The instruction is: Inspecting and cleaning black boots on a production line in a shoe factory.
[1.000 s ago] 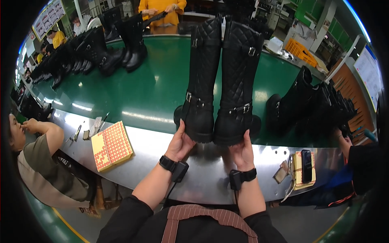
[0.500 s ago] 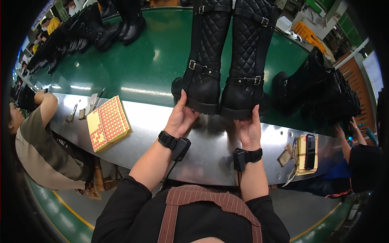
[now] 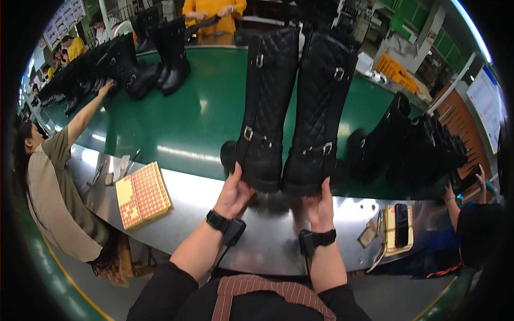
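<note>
A pair of tall black boots stands side by side before me, with quilted shafts and buckled straps. My left hand (image 3: 233, 196) grips the left boot (image 3: 271, 112) low at its heel and sole, thumb up along the outer side. Likewise my right hand (image 3: 319, 207) holds the right boot (image 3: 322, 115) by the bottom edge of its heel, the thumb raised against it. Fingers of both hands are partly hidden under the soles. Both boots are upright, at the edge between the green surface and the metal strip.
Stacked yellow sheets of round red stickers (image 3: 143, 195) lie left on the metal ledge (image 3: 193, 214). A phone (image 3: 401, 224) rests on another stack at right. Black boots (image 3: 171, 59) line the green table (image 3: 209, 117) on both sides. Co-workers (image 3: 59, 187) sit left and right; another stands opposite.
The view has tilted up, so boots and table appear lower. My hands keep their hold on the boots. The left co-worker's arm now reaches out toward the row of boots.
</note>
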A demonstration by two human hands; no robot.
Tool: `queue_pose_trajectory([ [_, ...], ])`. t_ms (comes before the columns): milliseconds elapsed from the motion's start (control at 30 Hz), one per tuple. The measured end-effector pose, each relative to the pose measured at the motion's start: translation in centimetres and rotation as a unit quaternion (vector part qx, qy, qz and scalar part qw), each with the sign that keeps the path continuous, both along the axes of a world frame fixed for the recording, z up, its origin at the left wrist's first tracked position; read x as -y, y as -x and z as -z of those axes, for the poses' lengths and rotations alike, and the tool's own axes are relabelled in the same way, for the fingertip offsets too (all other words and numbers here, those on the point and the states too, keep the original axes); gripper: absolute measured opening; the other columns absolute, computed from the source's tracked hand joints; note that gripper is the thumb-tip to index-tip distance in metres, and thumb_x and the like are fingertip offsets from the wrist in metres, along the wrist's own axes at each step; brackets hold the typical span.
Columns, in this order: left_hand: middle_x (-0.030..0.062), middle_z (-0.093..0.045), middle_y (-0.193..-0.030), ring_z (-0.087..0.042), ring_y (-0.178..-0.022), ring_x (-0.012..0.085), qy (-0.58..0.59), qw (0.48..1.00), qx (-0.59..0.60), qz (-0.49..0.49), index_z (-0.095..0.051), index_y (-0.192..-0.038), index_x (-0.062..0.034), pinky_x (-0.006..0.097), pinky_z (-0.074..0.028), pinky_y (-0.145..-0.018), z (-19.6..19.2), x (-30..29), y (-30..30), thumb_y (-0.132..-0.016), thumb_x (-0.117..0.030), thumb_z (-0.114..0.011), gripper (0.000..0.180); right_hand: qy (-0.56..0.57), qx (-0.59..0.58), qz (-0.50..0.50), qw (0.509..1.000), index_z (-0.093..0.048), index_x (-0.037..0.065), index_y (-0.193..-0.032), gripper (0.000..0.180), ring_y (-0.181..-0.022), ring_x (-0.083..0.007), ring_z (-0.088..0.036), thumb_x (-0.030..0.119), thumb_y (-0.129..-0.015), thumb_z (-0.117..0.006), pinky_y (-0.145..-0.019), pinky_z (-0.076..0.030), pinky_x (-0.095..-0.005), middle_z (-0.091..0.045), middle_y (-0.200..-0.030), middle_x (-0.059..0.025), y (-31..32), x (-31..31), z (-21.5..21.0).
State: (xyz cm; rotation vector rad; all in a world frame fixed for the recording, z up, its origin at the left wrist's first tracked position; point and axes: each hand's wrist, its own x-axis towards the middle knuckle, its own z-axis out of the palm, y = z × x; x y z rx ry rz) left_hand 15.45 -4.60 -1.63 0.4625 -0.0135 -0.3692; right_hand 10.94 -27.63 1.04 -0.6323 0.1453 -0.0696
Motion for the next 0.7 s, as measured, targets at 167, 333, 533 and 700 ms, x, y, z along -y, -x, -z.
queue_pose_trajectory([
  [167, 0.0022, -0.042, -0.149, -0.044, -0.134, 0.0221, -0.014, 1.0, 0.02, -0.009, -0.033, -0.146, -0.0211, 0.045, -0.035, -0.109, -0.3, -0.2, 0.1, -0.099, -0.039, -0.053, 0.055, 0.022, 0.024, -0.007, 0.999, -0.048, 0.01, -0.137, 0.049, -0.123, -0.0269, -0.054, 0.036, -0.097, -0.059, -0.104, -0.043, -0.0441, -0.056, -0.136, -0.0078, 0.1, 0.4, 0.4],
  [333, 0.0035, -0.045, -0.146, -0.044, -0.134, 0.0227, -0.01, 1.0, 0.021, -0.012, -0.033, -0.146, -0.0205, 0.046, -0.035, -0.109, -0.2, -0.2, 0.0, -0.098, -0.036, -0.056, 0.055, 0.015, 0.009, 0.018, 1.0, -0.05, 0.009, -0.135, 0.05, -0.121, -0.0257, -0.055, 0.037, -0.095, -0.061, -0.103, -0.043, -0.0453, -0.057, -0.134, -0.0081, -0.2, 0.8, 1.4],
  [533, 0.0028, -0.044, -0.146, -0.043, -0.133, 0.0236, -0.019, 0.998, -0.023, -0.06, -0.031, -0.144, -0.0254, 0.048, -0.035, -0.107, -0.9, 0.2, 0.5, -0.094, -0.039, -0.061, 0.06, 0.079, 0.026, 0.005, 0.997, -0.052, 0.01, -0.134, 0.054, -0.12, -0.0246, -0.055, 0.045, -0.094, -0.06, -0.104, -0.043, -0.0438, -0.057, -0.133, -0.0071, -0.1, 1.1, 1.2],
  [700, -0.0002, -0.043, -0.144, -0.045, -0.129, 0.0191, -0.023, 0.998, 0.004, -0.052, -0.026, -0.146, -0.0302, 0.046, -0.037, -0.105, -1.5, 0.1, 0.5, -0.094, -0.041, -0.062, 0.064, 0.039, 0.031, 0.013, 0.999, -0.052, 0.009, -0.135, 0.051, -0.122, -0.0241, -0.053, 0.038, -0.094, -0.063, -0.107, -0.04, -0.0419, -0.057, -0.135, -0.0067, -0.1, 1.0, 1.0],
])
